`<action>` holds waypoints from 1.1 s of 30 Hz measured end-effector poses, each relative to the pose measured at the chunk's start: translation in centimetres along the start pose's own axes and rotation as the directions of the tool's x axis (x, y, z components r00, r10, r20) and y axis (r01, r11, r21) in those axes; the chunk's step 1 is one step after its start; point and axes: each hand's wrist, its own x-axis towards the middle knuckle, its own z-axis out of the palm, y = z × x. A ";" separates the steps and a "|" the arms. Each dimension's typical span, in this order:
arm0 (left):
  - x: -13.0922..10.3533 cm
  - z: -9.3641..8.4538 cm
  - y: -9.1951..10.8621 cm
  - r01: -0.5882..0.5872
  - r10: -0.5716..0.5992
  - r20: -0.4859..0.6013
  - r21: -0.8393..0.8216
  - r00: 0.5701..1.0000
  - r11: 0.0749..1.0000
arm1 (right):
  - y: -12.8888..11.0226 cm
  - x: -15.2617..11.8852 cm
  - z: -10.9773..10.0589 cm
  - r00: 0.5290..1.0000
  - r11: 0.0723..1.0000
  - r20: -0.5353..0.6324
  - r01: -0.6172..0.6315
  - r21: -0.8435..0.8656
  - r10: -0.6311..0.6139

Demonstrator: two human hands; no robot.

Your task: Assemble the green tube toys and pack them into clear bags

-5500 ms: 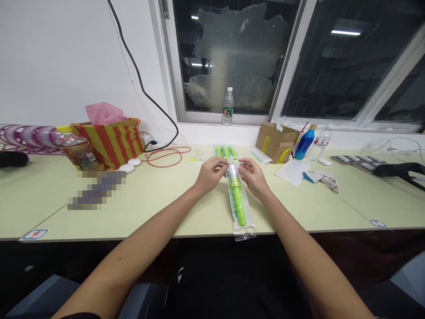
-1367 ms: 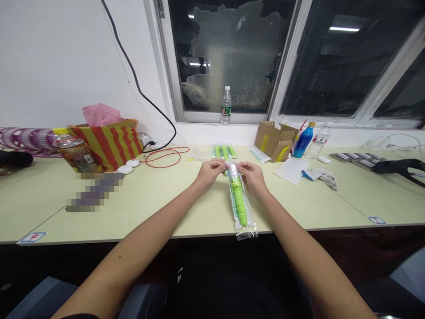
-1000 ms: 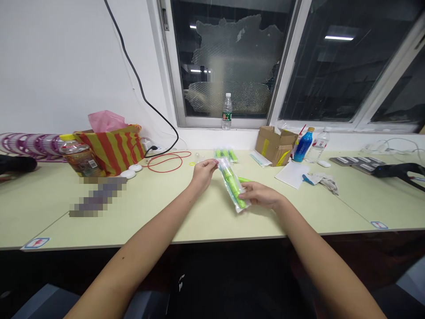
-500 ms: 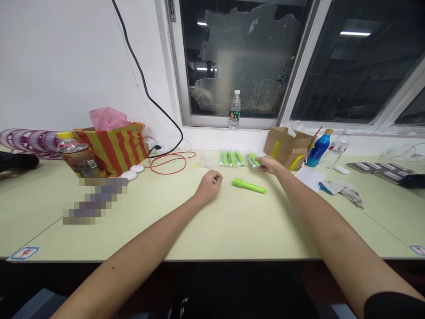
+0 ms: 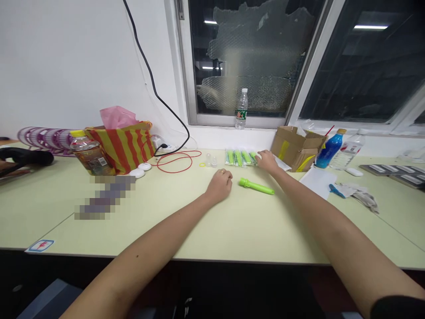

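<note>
Four green items in clear wrappers (image 5: 239,157) lie in a row near the wall. My right hand (image 5: 266,161) is at the right end of the row, its fingers touching the rightmost packet. My left hand (image 5: 219,185) rests on the table with its fingers curled together; whether anything small is in them cannot be seen. Just right of it lies a bright green tube (image 5: 256,186), untouched. Behind my left hand stand small clear caps (image 5: 211,160), with a yellow ring (image 5: 202,165) beside them.
A cardboard box (image 5: 292,148) stands right of my right hand, with bottles (image 5: 332,148) and gloves (image 5: 358,196) beyond. A red cable (image 5: 174,163), striped bag (image 5: 126,148) and tea bottle (image 5: 91,155) are at the left. Another person's hand (image 5: 13,170) is at the far left edge.
The rightmost packet has moved left against the other three, and my right hand has loosened around it. The view has shifted slightly, moving the scene rightward.
</note>
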 end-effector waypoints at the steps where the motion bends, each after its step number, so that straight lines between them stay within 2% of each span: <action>1: 0.3 -0.5 -0.7 0.033 -0.031 -0.040 0.067 0.999 0.997 | -0.3 -1.2 -0.4 0.999 0.999 0.007 0.044 -0.004 -0.044; 3: 1.0 -1.9 -2.3 0.108 -0.085 -0.114 0.218 0.990 0.970 | -1.1 -4.1 -1.1 0.983 0.985 0.056 0.172 0.021 -0.173; 5: 1.7 -3.2 -4.1 0.202 -0.152 -0.174 0.320 0.973 0.926 | -1.9 -7.2 -1.6 0.943 0.950 0.121 0.298 0.096 -0.309; 6: 2.0 -3.8 -5.1 0.276 -0.208 -0.221 0.348 0.953 0.896 | -2.2 -8.6 -1.7 0.920 0.931 0.153 0.347 0.115 -0.362; 8: 2.5 -4.5 -7.0 0.450 -0.354 -0.304 0.356 0.884 0.819 | -2.9 -10.9 -1.7 0.896 0.919 0.202 0.384 0.094 -0.395; 10: 2.7 -4.5 -8.5 0.552 -0.501 -0.233 0.372 0.834 0.746 | -3.3 -12.2 -1.3 0.884 0.918 0.249 0.391 0.068 -0.395; 12: 2.9 -4.2 -9.5 0.551 -0.556 -0.124 0.417 0.822 0.722 | -3.6 -12.7 -0.9 0.880 0.919 0.268 0.389 0.062 -0.391; 14: 3.0 -3.9 -10.1 0.542 -0.567 -0.086 0.436 0.820 0.718 | -3.8 -12.7 -0.6 0.882 0.917 0.254 0.390 0.081 -0.398; 21: 3.3 -3.9 -10.6 0.564 -0.564 -0.132 0.401 0.815 0.722 | -5.0 -14.0 -0.1 0.859 0.871 0.155 0.472 0.132 -0.489; 24: 3.0 -4.7 -10.0 0.569 -0.533 -0.202 0.347 0.821 0.745 | -5.5 -14.7 0.0 0.845 0.860 0.161 0.496 0.120 -0.510; 26: 2.6 -5.4 -8.8 0.549 -0.485 -0.265 0.301 0.833 0.780 | -5.7 -14.9 0.0 0.842 0.858 0.165 0.501 0.117 -0.514; 28: 2.0 -5.9 -6.9 0.485 -0.409 -0.299 0.253 0.862 0.837 | -5.8 -14.9 -0.1 0.849 0.865 0.166 0.489 0.114 -0.502; 31: 1.2 -5.6 -2.8 0.340 -0.289 -0.267 0.168 0.919 0.925 | -5.8 -15.0 -0.5 0.858 0.875 0.171 0.469 0.121 -0.484; 33: 0.9 -4.9 0.0 0.188 -0.207 -0.208 -0.108 0.956 0.976 | -6.0 -15.0 -0.7 0.859 0.874 0.164 0.469 0.127 -0.485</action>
